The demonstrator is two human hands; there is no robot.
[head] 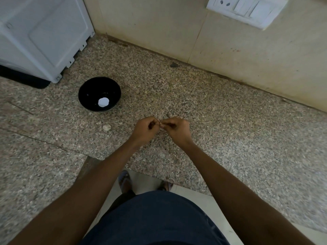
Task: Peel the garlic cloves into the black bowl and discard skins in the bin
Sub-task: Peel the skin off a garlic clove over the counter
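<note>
Fingers [153,123] of left hand [144,129] and right hand [177,130] curled, pinching a barely visible garlic clove [161,125] over worktop [212,121]: peeling underway; next, likely drop into black bowl [99,94].

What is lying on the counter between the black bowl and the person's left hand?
In the head view, a small pale scrap, perhaps garlic skin, lies on the speckled counter between the black bowl and the left hand.

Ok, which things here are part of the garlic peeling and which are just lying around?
Part of the job: black bowl with peeled clove; left hand and right hand pinching something tiny together; pale scrap.
Lying about: white appliance; switch plate.
</note>
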